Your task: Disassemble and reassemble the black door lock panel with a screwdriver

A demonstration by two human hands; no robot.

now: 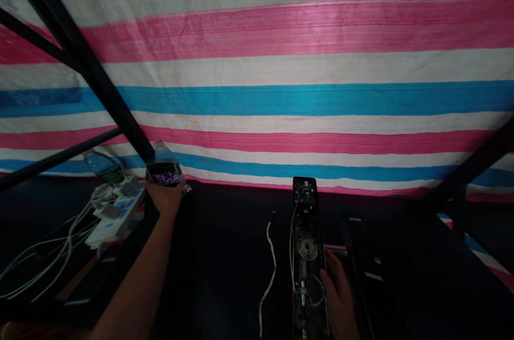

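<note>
My left hand reaches out to the far left and is closed round a smartphone with a lit screen, near the foot of a black post. My right hand grips the right edge of a long black electronic door lock panel, its thumb against the rim. The panel lies open side up, showing a circuit board at its far end, a round hub in the middle and thin wires. Left of it, apart from both hands, lies a loose white cable with a dark plug end.
A white power strip with plugged chargers and tangled white cords lies at the left. Behind it is a clear bottle. Black metal posts slant on both sides before a striped tarp. Dark parts lie at the right.
</note>
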